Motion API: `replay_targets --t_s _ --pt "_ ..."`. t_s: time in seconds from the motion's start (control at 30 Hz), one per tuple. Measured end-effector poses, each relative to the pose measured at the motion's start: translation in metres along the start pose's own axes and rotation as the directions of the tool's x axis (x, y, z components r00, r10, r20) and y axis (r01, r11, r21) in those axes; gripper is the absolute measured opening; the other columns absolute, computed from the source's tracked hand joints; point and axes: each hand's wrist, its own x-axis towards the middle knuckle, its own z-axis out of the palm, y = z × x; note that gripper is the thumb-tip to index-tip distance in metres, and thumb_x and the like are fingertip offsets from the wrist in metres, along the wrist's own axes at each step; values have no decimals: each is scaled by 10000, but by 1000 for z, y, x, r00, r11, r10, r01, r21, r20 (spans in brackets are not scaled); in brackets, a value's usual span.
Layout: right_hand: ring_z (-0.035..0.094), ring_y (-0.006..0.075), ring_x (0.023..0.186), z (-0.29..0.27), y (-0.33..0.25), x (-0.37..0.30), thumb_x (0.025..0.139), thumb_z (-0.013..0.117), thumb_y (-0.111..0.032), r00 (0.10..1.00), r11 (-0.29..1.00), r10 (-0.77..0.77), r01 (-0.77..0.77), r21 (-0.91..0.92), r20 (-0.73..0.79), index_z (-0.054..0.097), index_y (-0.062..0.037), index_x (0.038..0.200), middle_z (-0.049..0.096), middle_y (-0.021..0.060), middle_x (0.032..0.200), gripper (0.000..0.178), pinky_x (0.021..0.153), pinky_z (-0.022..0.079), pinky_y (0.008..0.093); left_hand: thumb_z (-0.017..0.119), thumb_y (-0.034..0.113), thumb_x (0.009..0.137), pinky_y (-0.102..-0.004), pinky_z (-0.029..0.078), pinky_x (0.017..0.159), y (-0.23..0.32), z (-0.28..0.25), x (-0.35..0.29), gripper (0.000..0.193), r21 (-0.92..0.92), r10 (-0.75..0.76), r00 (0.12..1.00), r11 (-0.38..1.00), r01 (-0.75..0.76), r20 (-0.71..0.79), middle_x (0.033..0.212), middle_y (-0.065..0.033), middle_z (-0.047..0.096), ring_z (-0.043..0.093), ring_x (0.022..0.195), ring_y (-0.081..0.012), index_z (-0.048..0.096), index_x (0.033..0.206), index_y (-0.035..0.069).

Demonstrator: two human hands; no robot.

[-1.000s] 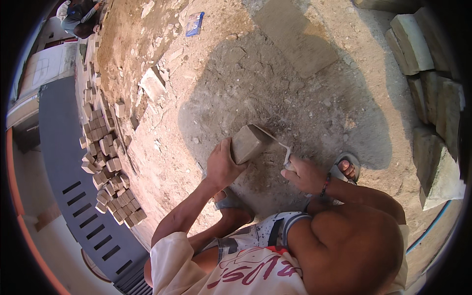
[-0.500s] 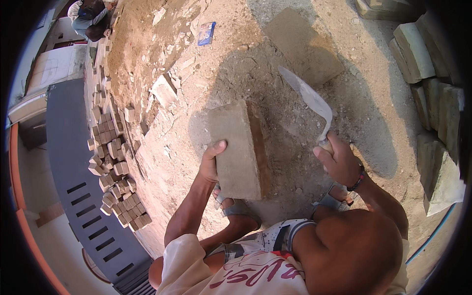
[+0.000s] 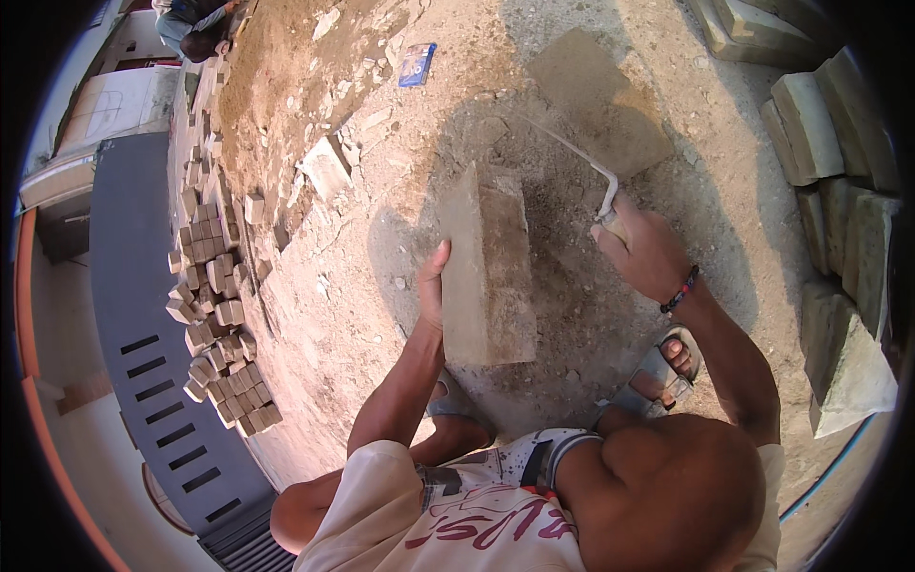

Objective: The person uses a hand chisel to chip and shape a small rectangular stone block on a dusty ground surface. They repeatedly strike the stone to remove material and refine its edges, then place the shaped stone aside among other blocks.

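My left hand (image 3: 434,284) grips a large grey-brown concrete block (image 3: 464,272) by its left side, thumb up along the face. The block is tilted, so its rough, earth-stained narrow side (image 3: 508,267) shows on the right. My right hand (image 3: 648,246) is closed round the handle of a trowel (image 3: 577,151). The trowel's blade is seen nearly edge-on, pointing up and left over the ground beyond the block. Under the block lies loose, shaded soil (image 3: 572,315). The fingers of my left hand behind the block are hidden.
Concrete blocks (image 3: 839,315) are stacked along the right. Small paving bricks (image 3: 214,305) lie piled at left beside a grey gate (image 3: 143,276). A square slab-like patch (image 3: 600,95), a blue packet (image 3: 416,65) and a broken block (image 3: 327,169) lie ahead. Another person (image 3: 195,27) crouches far left.
The block has turned in my left hand and moved right and slightly farther off, showing more of its rough side. My right hand has raised the trowel, its blade now edge-on.
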Motion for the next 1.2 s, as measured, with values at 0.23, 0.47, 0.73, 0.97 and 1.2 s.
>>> replay_targets --t_s 0.23,0.47,0.73,0.97,1.2 --pt "666 392 722 9 6 -50 898 663 -237 996 956 -5 31 292 -92 581 3 1130 655 182 781 344 651 509 440 540 452 976 -453 566 850 -35 -25 26 583 -453 -48 901 852 262 431 1286 -209 584 632 1097 -324 486 1365 21" --pt "673 369 701 -25 -31 -64 894 664 -278 903 941 -338 321 108 264 605 -25 1067 657 171 770 312 633 524 455 509 503 977 -540 537 934 -16 15 18 585 -294 -5 967 952 81 253 1243 -200 640 653 1094 -353 539 1365 67" --pt "664 419 741 -13 -18 -25 901 643 -316 958 975 -143 180 -130 249 578 -16 1001 663 203 779 323 668 523 500 456 525 993 -478 592 842 -15 23 17 596 -202 -14 994 979 36 113 1159 -204 665 679 1038 -299 547 1353 59" --pt "630 462 745 -16 12 3 912 622 -283 955 986 73 -25 -167 287 578 11 1047 635 246 760 326 674 499 512 452 492 1006 -408 593 733 -27 18 13 564 -165 9 992 986 12 128 1068 -182 640 677 928 -290 528 1323 32" --pt "626 286 695 -25 17 -12 926 632 -284 990 987 -47 66 145 -129 581 29 1117 643 147 791 370 690 491 403 522 328 1008 -333 534 592 -40 17 39 508 -550 27 839 766 332 544 894 -126 548 619 748 -241 414 1274 -90"
